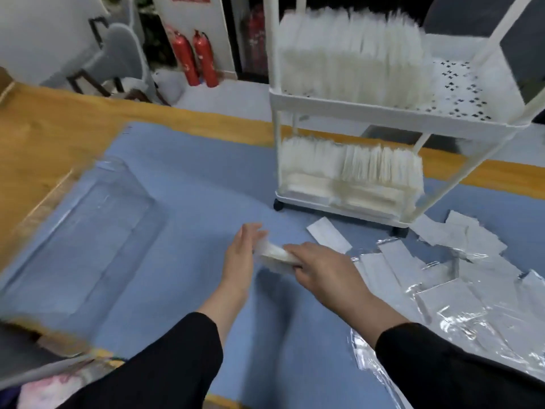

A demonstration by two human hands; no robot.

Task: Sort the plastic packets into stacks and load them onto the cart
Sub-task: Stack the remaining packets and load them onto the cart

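Your right hand [324,270] grips a small stack of packets [272,255] above the middle of the blue mat [177,187]; your left hand [240,255], fingers straight, squares its end. The slick packets could fan out and slip before reaching the cart [324,98].

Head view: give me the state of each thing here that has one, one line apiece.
Left hand: open, flat against the stack's end.
Right hand: gripping the stack.
Stack of packets: held between both hands above the blue mat.
Cart upper shelf: partly filled with upright packets.
Cart lower shelf: filled with upright packets.
Loose packets: scattered, unsorted, on the mat.
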